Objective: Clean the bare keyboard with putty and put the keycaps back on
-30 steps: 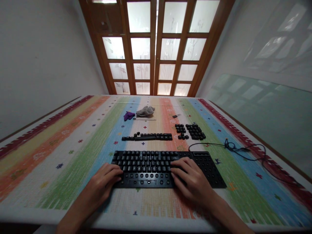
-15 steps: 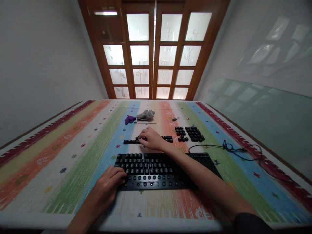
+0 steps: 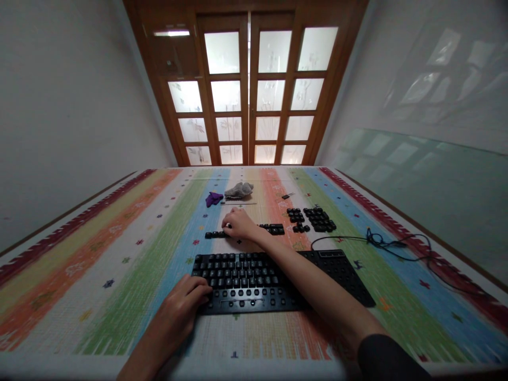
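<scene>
A black keyboard (image 3: 242,272) lies across the striped cloth. Its upper rows carry keycaps, while the lower rows and the number pad at right show bare key mounts. My left hand (image 3: 188,296) grips the keyboard's left edge, fingertips over its lower left corner. Beyond the keyboard, my right hand (image 3: 238,223) is over a row of loose black keycaps (image 3: 214,235), fingers curled down and pinched on a keycap at the row's left part. The fingers mostly hide that keycap. More of the row, including longer keycaps (image 3: 273,228), shows right of my wrist.
Loose keycaps (image 3: 319,219) sit in groups at the right. A black cable (image 3: 383,241) trails right from the keyboard. Farther back are a purple cloth (image 3: 214,199), a grey cloth (image 3: 239,191), a thin stick (image 3: 240,203) and a small dark tool with wire prongs (image 3: 286,196).
My right hand has shifted slightly left along the keycap row, its fingers more curled. My left hand stays at the keyboard's edge. The whole view has shifted a little.
</scene>
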Demonstrator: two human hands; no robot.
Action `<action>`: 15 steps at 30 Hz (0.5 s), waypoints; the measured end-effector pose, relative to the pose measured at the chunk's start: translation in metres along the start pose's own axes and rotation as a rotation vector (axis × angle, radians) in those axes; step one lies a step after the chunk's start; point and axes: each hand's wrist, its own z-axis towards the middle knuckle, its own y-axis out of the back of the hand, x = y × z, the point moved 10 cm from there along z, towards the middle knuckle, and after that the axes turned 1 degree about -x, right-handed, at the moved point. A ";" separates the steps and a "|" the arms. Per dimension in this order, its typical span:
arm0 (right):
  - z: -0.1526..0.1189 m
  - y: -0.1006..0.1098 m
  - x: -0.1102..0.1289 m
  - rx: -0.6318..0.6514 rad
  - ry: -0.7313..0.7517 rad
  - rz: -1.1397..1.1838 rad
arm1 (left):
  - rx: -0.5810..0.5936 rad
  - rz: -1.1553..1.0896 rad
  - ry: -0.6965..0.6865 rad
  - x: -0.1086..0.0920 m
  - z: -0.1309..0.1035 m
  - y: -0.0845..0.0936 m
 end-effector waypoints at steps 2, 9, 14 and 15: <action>0.002 -0.001 0.001 0.019 -0.018 -0.004 | 0.010 0.002 0.011 0.001 0.000 -0.001; 0.006 -0.007 -0.002 0.055 -0.073 -0.005 | -0.020 0.013 0.066 -0.003 -0.005 0.000; 0.006 -0.007 -0.001 0.044 -0.080 -0.002 | -0.103 0.088 0.083 -0.005 -0.012 0.004; 0.006 -0.007 -0.001 0.040 -0.083 -0.002 | -0.120 0.106 0.085 -0.006 -0.014 0.004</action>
